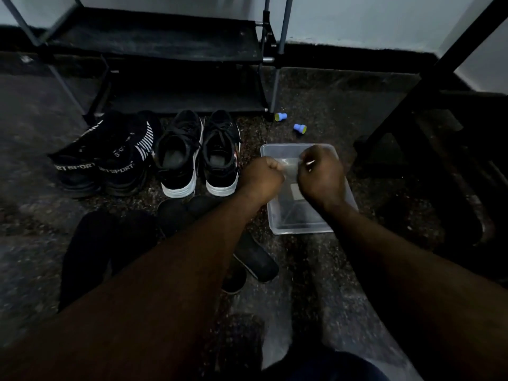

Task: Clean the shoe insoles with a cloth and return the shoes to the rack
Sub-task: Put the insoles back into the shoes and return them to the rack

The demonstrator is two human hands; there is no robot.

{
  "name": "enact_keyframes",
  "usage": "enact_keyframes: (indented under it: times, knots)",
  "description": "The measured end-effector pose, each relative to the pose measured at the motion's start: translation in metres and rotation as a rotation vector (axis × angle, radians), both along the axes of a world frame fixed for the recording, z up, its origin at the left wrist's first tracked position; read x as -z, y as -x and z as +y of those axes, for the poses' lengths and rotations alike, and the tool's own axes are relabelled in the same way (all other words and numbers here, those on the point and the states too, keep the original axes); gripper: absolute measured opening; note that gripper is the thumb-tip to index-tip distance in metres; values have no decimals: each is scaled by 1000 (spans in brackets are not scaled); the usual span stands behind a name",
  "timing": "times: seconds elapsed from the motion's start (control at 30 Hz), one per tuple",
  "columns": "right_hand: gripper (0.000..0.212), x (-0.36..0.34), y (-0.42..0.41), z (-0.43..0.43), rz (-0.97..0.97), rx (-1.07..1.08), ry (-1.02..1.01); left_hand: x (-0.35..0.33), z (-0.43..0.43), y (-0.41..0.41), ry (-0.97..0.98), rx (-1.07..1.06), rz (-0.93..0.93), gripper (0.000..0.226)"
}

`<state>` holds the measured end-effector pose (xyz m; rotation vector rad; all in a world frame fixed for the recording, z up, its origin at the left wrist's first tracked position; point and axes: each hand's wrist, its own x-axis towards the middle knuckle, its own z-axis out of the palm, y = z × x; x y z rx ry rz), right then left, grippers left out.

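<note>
Here, the pale cloth point(289, 166) was over the clear tub point(302, 229), stretched between my left hand point(261, 177) and right hand point(321, 174) | each hand gripped an end, fingers curled | dark insoles point(90, 251) lay on the floor left of the tub | white-soled sneakers point(178, 160) and sport shoes point(110, 166) stood before the rack point(165, 48)

Take the tub point(302, 229) as your reference. Your left hand point(261, 177) and right hand point(321, 174) meet above it and grip the cloth point(288, 167) between them. Just left of the tub stands the lace-up pair point(198, 155), and farther left the sport pair point(104, 163). Behind both pairs stands the rack point(165, 37). Two caps point(280, 116) lie behind the tub. The insoles point(110, 237) lie to its left, nearer you.
</note>
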<state>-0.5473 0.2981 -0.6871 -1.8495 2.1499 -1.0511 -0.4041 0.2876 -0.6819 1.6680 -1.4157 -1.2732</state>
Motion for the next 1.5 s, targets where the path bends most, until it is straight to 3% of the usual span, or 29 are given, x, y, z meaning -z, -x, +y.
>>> enact_keyframes:
  times: [0.23,0.33,0.47,0.57,0.7,0.93,1.1,1.2,1.37,1.5]
  knots:
    - [9,-8,-69,69,-34,-285,-265,10,44,-59,-41,-73,-75,13]
    - [15,-8,-95,99,-12,-324,-354,13,71,-92,-99,-123,-197,11]
    - [39,-1,-116,124,184,-267,-549,4,111,-116,-286,-103,-489,48]
    - [52,7,-121,138,271,-184,-657,5,137,-122,-437,-104,-575,68]
    - [46,12,-125,151,323,-135,-698,20,156,-123,-445,-172,-579,91]
    - [63,8,-133,144,271,-82,-717,24,162,-120,-364,-327,-545,68]
    - [45,1,-135,146,240,-87,-674,17,160,-120,-429,-471,-382,66]
    - [40,-6,-137,152,207,-94,-607,16,162,-121,-316,-513,-191,42]
    - [37,-22,-146,160,110,-58,-378,-11,167,-126,-79,-484,-222,32]
    - [36,-33,-155,163,33,-134,-431,-22,166,-130,-59,-343,-231,38]
